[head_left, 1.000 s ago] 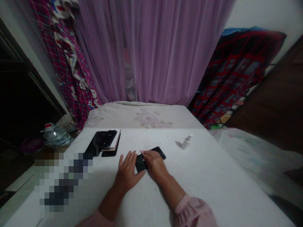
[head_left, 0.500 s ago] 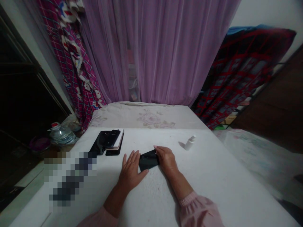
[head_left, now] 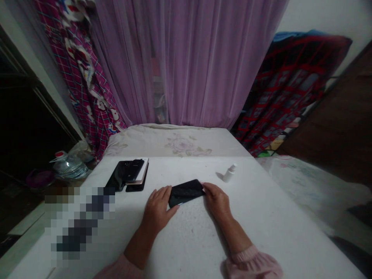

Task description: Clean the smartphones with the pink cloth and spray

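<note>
The light is dim; the bottle [head_left: 229,173] casts a shadow leftward, pixelation masks a lower-left patch, and the edges stretch.

You are in what looks like a home, in a lived-in room. Straight ahead of you hang purple curtains [head_left: 215,62], with a magenta checked drape [head_left: 78,58] bearing cartoon-like figures at their left. A flower-printed cloth [head_left: 180,145] spreads beyond the white part of your tabletop [head_left: 250,228]. Low to your left sits a large clear water jug [head_left: 70,166] with a red cap; to your right hangs red-and-black patterned fabric [head_left: 293,85].
</note>
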Demonstrator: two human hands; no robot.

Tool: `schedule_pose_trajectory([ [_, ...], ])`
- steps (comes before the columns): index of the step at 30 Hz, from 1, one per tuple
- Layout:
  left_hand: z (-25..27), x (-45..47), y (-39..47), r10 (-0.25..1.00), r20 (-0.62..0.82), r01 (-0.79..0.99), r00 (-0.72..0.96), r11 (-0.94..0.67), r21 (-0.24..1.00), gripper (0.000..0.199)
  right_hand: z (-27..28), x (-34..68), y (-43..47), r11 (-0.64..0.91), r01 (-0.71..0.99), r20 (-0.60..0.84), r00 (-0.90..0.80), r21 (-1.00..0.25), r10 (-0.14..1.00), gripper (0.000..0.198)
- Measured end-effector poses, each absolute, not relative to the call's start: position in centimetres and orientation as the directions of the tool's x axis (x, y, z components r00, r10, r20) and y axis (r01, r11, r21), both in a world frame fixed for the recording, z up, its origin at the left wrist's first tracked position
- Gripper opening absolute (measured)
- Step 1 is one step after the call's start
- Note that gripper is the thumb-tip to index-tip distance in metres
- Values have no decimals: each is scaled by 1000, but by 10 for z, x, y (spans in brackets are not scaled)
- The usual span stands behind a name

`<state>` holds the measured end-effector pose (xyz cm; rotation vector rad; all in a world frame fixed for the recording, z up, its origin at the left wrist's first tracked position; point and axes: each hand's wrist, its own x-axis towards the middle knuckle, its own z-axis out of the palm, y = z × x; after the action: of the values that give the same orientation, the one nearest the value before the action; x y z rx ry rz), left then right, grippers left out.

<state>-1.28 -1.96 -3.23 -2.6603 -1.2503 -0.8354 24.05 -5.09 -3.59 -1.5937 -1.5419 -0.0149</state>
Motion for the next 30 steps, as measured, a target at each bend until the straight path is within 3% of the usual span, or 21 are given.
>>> schedule_pose_trajectory([
  [4,-21,-12,-14,643,545,718,539,-689,102,39,-30,245,-53,165,698,551,373,-697,747,27],
  [7,-13,-12,-13,638,570,737,517,-671,84,36,-19,237,-55,246,666,612,394,-704,686,26],
  [11,-8,-11,-14,689,564,786,456,-609,108,36,-6,225,-57,342,715,720,319,-609,616,25],
  [19,-8,-11,-20,765,456,704,455,-622,341,26,6,219,-37,370,806,787,181,-462,589,29],
  [30,-2,-9,-22,755,465,717,463,-627,304,30,1,166,-40,612,748,821,-166,-257,547,31],
])
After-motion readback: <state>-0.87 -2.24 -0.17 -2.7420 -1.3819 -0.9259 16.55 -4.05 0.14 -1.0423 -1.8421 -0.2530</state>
